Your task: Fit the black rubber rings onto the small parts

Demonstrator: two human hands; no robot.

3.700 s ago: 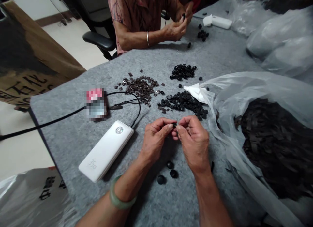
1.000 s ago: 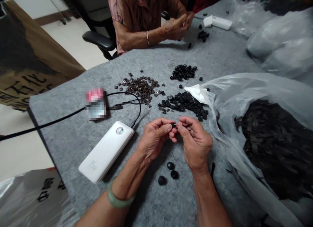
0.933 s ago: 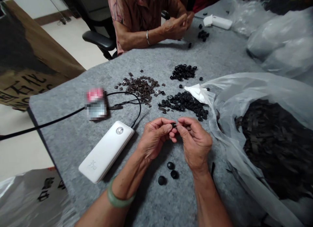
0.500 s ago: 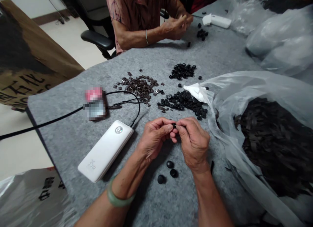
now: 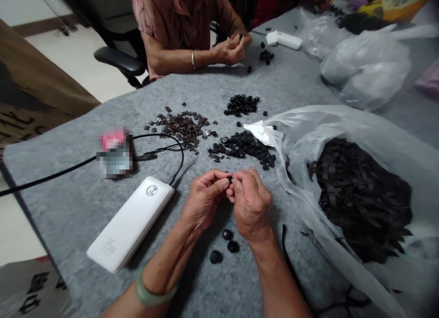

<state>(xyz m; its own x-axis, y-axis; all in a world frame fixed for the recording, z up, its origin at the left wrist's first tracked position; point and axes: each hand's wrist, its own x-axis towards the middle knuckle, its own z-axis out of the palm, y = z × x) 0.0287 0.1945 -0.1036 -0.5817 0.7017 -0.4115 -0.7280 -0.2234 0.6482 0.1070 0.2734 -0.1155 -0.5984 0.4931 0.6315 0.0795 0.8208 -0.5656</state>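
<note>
My left hand and my right hand meet above the grey table, fingertips pinched on a small black piece between them. Its shape is mostly covered by my fingers. Below them on the cloth lie three round black caps. Beyond my hands spreads a pile of black discs, with a pile of black rings behind it. Small brown metal clips are heaped to the left of these.
A white power bank with a cable lies left of my hands. On the right, a clear plastic bag holds black strips. Across the table, a person's hands hold a small black piece near more plastic bags.
The view has shifted, so the table items sit further left. My hands keep their pinch on the black piece; my right hand has turned slightly. The other person's hands now show a black piece.
</note>
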